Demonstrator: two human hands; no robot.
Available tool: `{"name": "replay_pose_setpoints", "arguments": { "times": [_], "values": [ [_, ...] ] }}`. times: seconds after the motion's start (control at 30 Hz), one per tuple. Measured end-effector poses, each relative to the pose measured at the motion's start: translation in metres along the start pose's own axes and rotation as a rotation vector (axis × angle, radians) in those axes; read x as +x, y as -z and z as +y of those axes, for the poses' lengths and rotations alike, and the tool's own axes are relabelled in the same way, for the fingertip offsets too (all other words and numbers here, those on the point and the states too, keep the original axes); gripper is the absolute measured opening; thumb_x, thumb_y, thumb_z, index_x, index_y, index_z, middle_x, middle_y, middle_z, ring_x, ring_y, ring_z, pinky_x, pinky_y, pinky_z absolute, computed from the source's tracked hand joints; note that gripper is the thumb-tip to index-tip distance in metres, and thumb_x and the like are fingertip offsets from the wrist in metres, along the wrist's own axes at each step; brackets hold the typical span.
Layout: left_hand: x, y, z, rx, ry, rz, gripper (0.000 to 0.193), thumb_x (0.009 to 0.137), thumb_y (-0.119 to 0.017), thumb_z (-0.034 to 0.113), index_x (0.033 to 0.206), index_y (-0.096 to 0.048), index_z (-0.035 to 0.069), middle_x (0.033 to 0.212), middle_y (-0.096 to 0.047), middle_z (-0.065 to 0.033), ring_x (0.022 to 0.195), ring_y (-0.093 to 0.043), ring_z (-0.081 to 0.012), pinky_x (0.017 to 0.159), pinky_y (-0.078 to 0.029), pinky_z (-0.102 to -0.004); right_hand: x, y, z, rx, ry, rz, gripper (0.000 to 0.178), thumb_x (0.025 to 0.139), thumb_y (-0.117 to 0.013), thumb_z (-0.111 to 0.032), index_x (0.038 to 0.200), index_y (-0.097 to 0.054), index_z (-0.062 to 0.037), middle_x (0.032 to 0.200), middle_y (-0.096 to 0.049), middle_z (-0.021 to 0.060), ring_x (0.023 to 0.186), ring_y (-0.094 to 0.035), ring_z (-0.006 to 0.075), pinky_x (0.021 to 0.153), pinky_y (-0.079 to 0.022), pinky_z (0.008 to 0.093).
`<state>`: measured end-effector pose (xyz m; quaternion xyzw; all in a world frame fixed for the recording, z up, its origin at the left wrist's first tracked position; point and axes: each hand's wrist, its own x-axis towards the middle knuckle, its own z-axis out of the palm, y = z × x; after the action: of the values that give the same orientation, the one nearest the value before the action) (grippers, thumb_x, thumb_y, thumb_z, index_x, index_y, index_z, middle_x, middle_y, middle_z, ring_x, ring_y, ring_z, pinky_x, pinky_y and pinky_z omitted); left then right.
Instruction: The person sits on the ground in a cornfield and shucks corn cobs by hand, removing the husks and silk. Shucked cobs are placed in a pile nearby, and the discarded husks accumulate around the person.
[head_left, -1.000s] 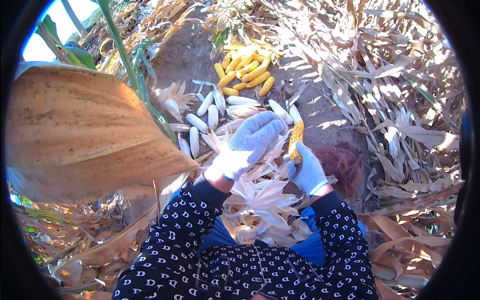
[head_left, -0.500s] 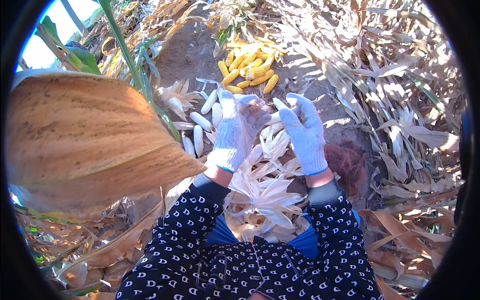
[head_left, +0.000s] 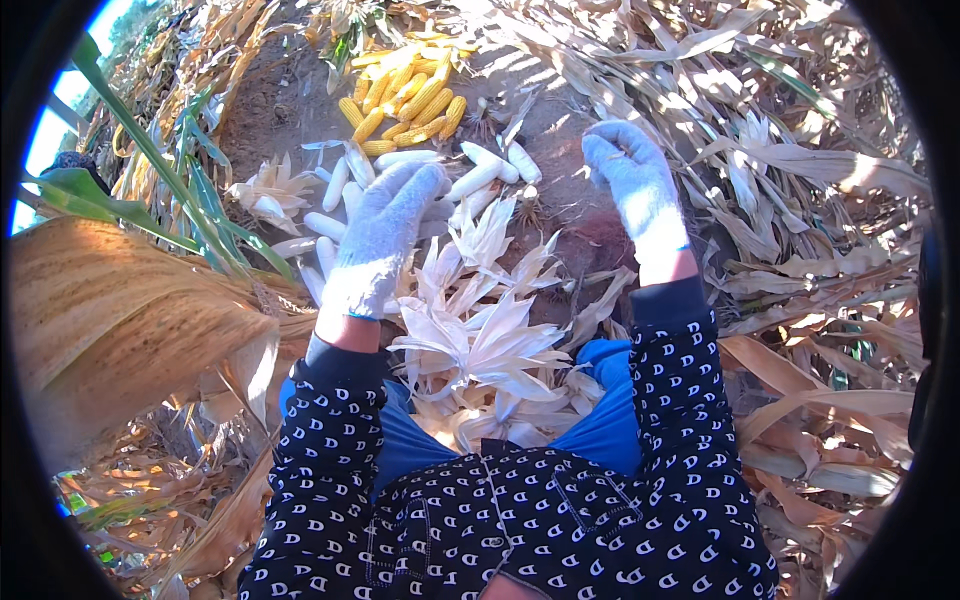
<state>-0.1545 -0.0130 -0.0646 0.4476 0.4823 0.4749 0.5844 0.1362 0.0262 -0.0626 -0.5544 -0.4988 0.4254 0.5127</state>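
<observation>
Left hand (head_left: 385, 220), gloved, hangs left of the husk heap (head_left: 485, 338), in front of some pale ears (head_left: 473, 182), fingers close together; the gloved right hand (head_left: 635, 180) hovers beyond the heap's right side, fingers bent inward. From where I stand, I cannot tell whether either holds anything. Pale ears lie just beyond the heap; farther beyond it sit piled yellow cobs (head_left: 405, 95).
</observation>
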Motion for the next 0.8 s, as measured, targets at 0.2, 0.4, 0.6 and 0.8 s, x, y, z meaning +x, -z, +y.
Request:
{"name": "replay_pose_setpoints", "arguments": {
  "times": [0.2, 0.4, 0.6, 0.8],
  "values": [
    [0.007, 0.019, 0.005, 0.534, -0.325, 0.142, 0.027, 0.103, -0.068, 0.021, 0.116, -0.070, -0.002, 0.102, -0.069, -0.0063, 0.095, -0.064, -0.0132, 0.087, -0.051, -0.0298, 0.051, 0.150, 0.055, -0.020, -0.041, 0.258, 0.010, 0.095, -0.077, -0.008, 0.104, -0.073, -0.0060, 0.085, -0.069, 0.0010, 0.075, -0.062, 0.0086, 0.066, -0.052, 0.0242],
    [0.017, 0.005, -0.001, 0.526, -0.288, 0.058, 0.029, 0.105, -0.065, 0.022, 0.124, -0.071, 0.001, 0.107, -0.071, -0.0025, 0.096, -0.063, -0.0086, 0.087, -0.052, -0.0258, 0.059, 0.255, 0.206, -1.129, -0.445, 0.103, 0.065, 0.092, -0.072, -0.045, 0.144, -0.064, -0.0069, 0.141, -0.068, 0.0149, 0.134, -0.062, 0.0323, 0.114, -0.045, 0.0392],
    [0.026, -0.004, -0.003, 0.495, -0.286, 0.006, 0.025, 0.106, -0.065, 0.019, 0.123, -0.071, 0.001, 0.108, -0.071, -0.0026, 0.095, -0.063, -0.0084, 0.088, -0.052, -0.0258, 0.045, 0.282, 0.163, -0.771, -0.200, 0.586, 0.042, 0.098, -0.072, -0.032, 0.132, -0.068, -0.0078, 0.116, -0.074, 0.0103, 0.108, -0.068, 0.0184, 0.093, -0.053, 0.0337],
    [0.020, -0.002, -0.002, 0.454, -0.274, 0.043, 0.027, 0.105, -0.066, 0.019, 0.124, -0.071, 0.001, 0.108, -0.071, -0.0031, 0.094, -0.064, -0.0092, 0.087, -0.052, -0.0254, 0.034, 0.231, 0.132, -1.363, -0.538, 0.246, 0.076, 0.090, -0.077, -0.038, 0.156, -0.049, -0.0121, 0.141, -0.066, 0.0194, 0.124, -0.067, 0.0325, 0.104, -0.054, 0.0405]
  ]
}}
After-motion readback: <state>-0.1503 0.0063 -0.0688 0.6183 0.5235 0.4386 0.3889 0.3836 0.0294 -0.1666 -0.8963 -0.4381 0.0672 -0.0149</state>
